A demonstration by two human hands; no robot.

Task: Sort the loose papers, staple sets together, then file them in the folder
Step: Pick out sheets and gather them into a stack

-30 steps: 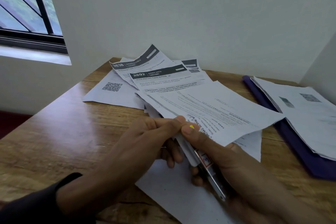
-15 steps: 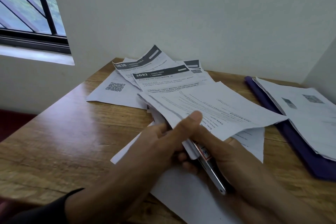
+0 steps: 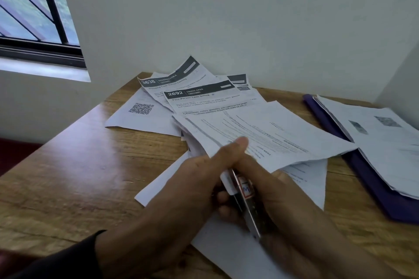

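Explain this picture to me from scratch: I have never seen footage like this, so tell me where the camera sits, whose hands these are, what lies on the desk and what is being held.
There is no machine here. The camera is worn on a person's head and looks forward and down, so the two hands are that person's own.

The left hand pinches the near edge of a set of printed sheets, thumb on top. The right hand grips a stapler at that same edge; the staple itself cannot be seen.

On the wooden desk lies a fan of loose papers, two headed 3638 and 2692, and one with a QR code. More blank-looking sheets lie under the hands. At the right lies a purple folder with a stack of papers on it. A window is at upper left.
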